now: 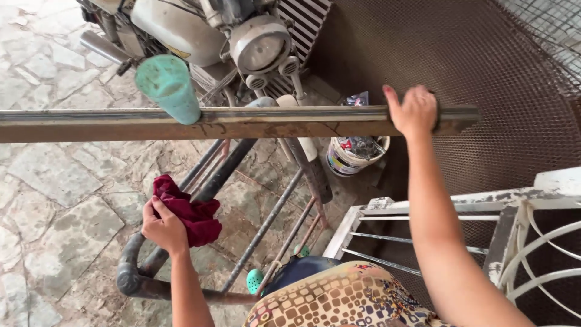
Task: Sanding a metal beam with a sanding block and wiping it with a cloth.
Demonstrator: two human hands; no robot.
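Rusty steel bar [242, 123] spans the frame level, from 9 o'clock to 3 o'clock. Right hand [413, 111] grips it near its right end, fingers [392, 103] curled over the top edge, closed on the metal. Left hand [163, 228], at 7 o'clock, holds a dark red rag [187, 212] bunched in closed fingers, just beside a grey pipe [212, 181] of the frame below.

Judgement on handling: bar looks stiff, heavy and long; one-handed hold at the end would lever badly, so a grip nearer mid-length or with both hands suits it. Surface looks rough with rust, not slippery; edges may be sharp. Rag is soft, light, takes any pinch.

Teal cup [169, 88] stands on the bar at 11 o'clock, tilted; a jolt could tip it. Paint bucket [354, 156] sits on the floor below.
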